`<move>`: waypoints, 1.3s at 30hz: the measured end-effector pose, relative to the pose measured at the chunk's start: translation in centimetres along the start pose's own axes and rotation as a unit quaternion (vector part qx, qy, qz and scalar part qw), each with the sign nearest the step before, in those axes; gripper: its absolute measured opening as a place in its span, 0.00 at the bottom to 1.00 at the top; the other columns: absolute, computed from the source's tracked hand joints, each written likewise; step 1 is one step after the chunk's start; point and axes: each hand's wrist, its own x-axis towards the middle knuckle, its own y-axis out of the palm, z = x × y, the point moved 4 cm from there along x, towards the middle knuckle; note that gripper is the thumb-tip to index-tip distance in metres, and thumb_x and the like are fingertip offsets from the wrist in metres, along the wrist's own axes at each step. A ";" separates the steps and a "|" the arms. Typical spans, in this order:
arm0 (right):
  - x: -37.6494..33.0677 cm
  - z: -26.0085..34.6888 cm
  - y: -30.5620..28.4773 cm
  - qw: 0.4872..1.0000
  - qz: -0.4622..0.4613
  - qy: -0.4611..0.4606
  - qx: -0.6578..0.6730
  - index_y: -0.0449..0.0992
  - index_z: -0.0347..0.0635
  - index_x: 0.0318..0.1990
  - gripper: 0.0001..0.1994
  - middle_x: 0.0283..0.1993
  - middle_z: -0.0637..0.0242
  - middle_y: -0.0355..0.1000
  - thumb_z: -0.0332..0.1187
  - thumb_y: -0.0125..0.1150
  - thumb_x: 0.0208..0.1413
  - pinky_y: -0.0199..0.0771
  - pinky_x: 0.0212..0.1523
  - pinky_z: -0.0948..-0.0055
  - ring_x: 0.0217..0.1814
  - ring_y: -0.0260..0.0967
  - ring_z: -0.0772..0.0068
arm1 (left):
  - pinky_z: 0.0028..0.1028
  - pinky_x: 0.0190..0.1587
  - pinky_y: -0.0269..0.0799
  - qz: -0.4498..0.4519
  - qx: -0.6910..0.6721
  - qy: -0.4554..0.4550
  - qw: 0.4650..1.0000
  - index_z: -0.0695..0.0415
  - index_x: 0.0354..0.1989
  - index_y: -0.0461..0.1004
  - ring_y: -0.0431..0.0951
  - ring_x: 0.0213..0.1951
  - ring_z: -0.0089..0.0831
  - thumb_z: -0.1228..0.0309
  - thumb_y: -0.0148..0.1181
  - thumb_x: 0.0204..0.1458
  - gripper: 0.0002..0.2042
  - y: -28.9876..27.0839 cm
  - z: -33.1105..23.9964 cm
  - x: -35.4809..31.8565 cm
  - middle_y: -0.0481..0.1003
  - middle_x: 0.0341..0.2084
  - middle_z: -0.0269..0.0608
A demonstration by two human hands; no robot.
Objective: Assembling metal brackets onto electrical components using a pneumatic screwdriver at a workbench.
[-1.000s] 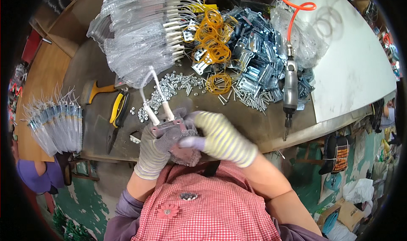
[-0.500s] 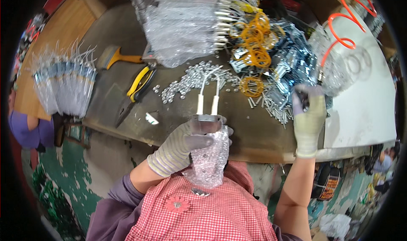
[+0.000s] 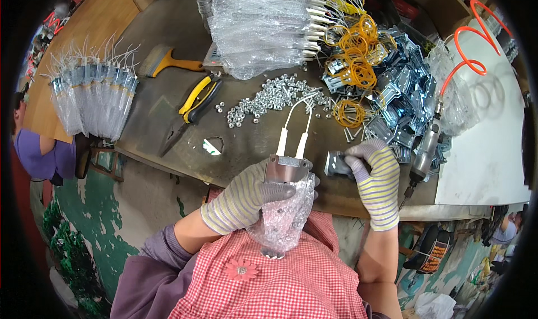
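Item: bench assembly station, head view, 1 person, 2 gloved hands.

Left hand (image 3: 246, 198): clenched around a bubble-wrapped part (image 3: 283, 218), held upright just off the near edge of the workbench (image 3: 168, 128), over the lap. A grey metal collar (image 3: 287, 169) shows at the top of the wrap; 2 white-sleeved leads (image 3: 292, 137) rise from it toward the scatter of nuts.

Right hand (image 3: 374, 176): fingers closed on 1 small bright metal bracket (image 3: 337, 165), which sits on the benchtop just beside the collar, apart from the main bracket pile (image 3: 400, 92).

Surroundings: loose nuts (image 3: 269, 97) mid-bench; coils of yellow wire (image 3: 356, 61) on the brackets; stack of wrapped parts (image 3: 263, 27) at the far side; a second fan of wrapped parts (image 3: 92, 100) at far left; yellow-handled pliers (image 3: 193, 103); brush with orange handle (image 3: 165, 64); pneumatic driver (image 3: 426, 151) with orange coiled hose (image 3: 468, 44) at right.

Step in hand, as judged: 1 bracket has been taken up and is being brought to the wrapped part's collar for fitting.

Next move calls for: lifting the bracket clear of the bench, turning it to match the collar, and keeping the left grip steady so the 2 leads are not bent; fastening hardware lies within reach.
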 end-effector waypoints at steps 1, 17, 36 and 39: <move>0.2 0.4 0.3 0.995 -0.024 0.033 0.095 0.79 0.40 0.33 0.06 0.32 0.62 0.72 0.26 0.68 0.47 0.71 0.37 0.68 0.34 0.71 0.59 | 0.29 0.53 0.72 0.002 0.002 -0.003 1.000 0.63 0.60 0.66 0.77 0.47 0.29 0.65 0.67 0.50 0.29 0.1 -0.1 0.2 0.76 0.47 0.42; 1.2 0.7 0.2 0.968 -0.091 0.105 0.208 0.80 0.40 0.41 0.09 0.36 0.58 0.76 0.27 0.66 0.51 0.74 0.40 0.70 0.37 0.74 0.61 | 0.34 0.44 0.80 -0.065 0.058 -0.014 0.996 0.65 0.58 0.66 0.80 0.43 0.37 0.35 0.57 0.50 0.42 -0.3 0.5 0.0 0.77 0.43 0.52; 4.4 -0.8 3.4 0.951 0.105 -0.112 -0.267 0.71 0.41 0.39 0.13 0.31 0.61 0.73 0.27 0.63 0.42 0.72 0.30 0.63 0.35 0.71 0.60 | 0.32 0.45 0.79 -0.070 0.031 0.016 0.997 0.61 0.57 0.69 0.80 0.41 0.34 0.38 0.53 0.55 0.36 -1.3 0.4 0.7 0.78 0.43 0.48; 2.4 1.2 2.7 0.990 0.086 0.040 0.103 0.69 0.39 0.44 0.14 0.32 0.66 0.69 0.17 0.57 0.49 0.73 0.32 0.71 0.35 0.72 0.71 | 0.30 0.46 0.77 -0.096 0.065 0.029 0.993 0.61 0.56 0.70 0.79 0.41 0.31 0.38 0.53 0.55 0.36 -1.6 0.2 0.7 0.78 0.41 0.46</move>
